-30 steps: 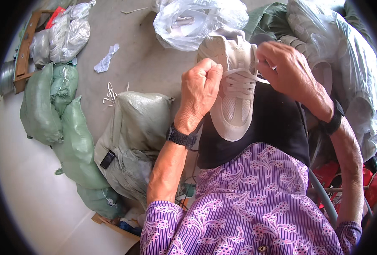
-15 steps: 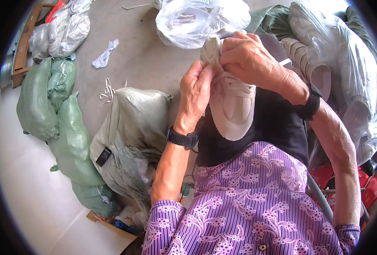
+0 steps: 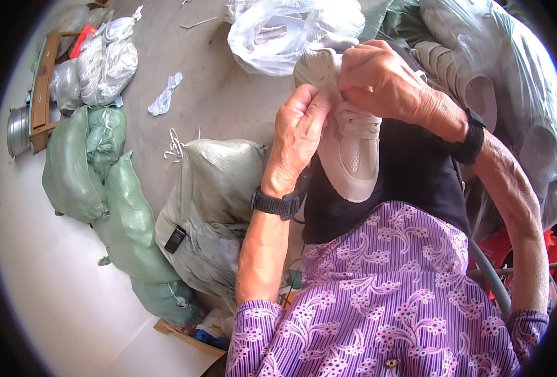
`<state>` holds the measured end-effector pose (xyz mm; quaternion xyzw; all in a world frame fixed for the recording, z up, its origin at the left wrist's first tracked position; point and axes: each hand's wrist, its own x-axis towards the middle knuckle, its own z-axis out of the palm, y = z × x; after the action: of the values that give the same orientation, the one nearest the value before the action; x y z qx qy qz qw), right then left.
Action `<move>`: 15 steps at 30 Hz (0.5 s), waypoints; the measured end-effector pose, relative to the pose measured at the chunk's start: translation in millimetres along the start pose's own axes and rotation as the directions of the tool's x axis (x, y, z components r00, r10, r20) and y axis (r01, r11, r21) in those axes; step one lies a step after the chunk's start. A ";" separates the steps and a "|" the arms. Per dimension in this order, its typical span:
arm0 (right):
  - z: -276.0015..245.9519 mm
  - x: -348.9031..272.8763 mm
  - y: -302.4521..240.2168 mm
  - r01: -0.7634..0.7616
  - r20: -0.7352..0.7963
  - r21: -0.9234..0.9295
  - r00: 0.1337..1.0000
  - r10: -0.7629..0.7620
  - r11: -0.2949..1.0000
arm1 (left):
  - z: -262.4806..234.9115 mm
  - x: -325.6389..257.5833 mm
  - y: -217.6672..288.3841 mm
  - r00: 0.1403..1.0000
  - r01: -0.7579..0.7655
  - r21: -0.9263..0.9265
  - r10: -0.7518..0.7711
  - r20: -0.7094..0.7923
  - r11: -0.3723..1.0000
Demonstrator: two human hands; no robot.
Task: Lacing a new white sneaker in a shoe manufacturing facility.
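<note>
An off-white lace-up sneaker point(image 3: 352, 160) with a mesh toe rests over the black cloth point(image 3: 410, 169) on my lap. Its toe points toward me and its heel faces away. At the left of its ankle opening, my left hand point(image 3: 298, 129) is closed, thumb and fingers pinching at the top of the lacing. From the right, my right hand point(image 3: 388, 78) pinches at the same spot with curled fingers. Whether lace or tongue edge lies between the fingertips is hidden. Crossed white laces point(image 3: 359, 119) run down the front of the shoe.
Beyond the shoe lies an open clear plastic bag point(image 3: 244, 41). Stacked pale shoes point(image 3: 445, 72) and a big plastic bag point(image 3: 511, 75) stand at right. Green sacks point(image 3: 77, 169) line the left, with a pale sack point(image 3: 222, 176) carrying a small black device point(image 3: 175, 239) nearer.
The whole view has shifted a little, so the surroundings sit further right. Both hands stay pinched at the top of the sneaker, which has turned slightly and shows more of its opening.
</note>
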<state>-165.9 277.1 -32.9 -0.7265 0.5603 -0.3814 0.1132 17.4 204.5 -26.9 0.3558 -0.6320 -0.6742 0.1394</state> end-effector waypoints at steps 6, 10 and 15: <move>4.6 6.7 -4.6 0.031 -0.041 -0.170 0.998 -0.039 0.985 | -2.7 10.3 -11.3 1.000 -0.016 0.036 0.015 0.015 0.999; 4.7 6.1 -3.9 0.165 0.023 -0.311 0.986 -0.167 0.936 | -2.1 10.2 -13.0 0.999 -0.037 0.082 0.036 0.015 0.996; -43.0 4.1 3.4 0.148 -0.022 -0.341 0.986 -0.165 0.929 | -7.0 3.9 -13.1 1.000 -0.018 -0.007 0.017 -0.013 1.000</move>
<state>-197.4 283.6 -3.8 -0.7676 0.5603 -0.3058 -0.0579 22.7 198.8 -40.2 0.3540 -0.6318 -0.6729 0.1506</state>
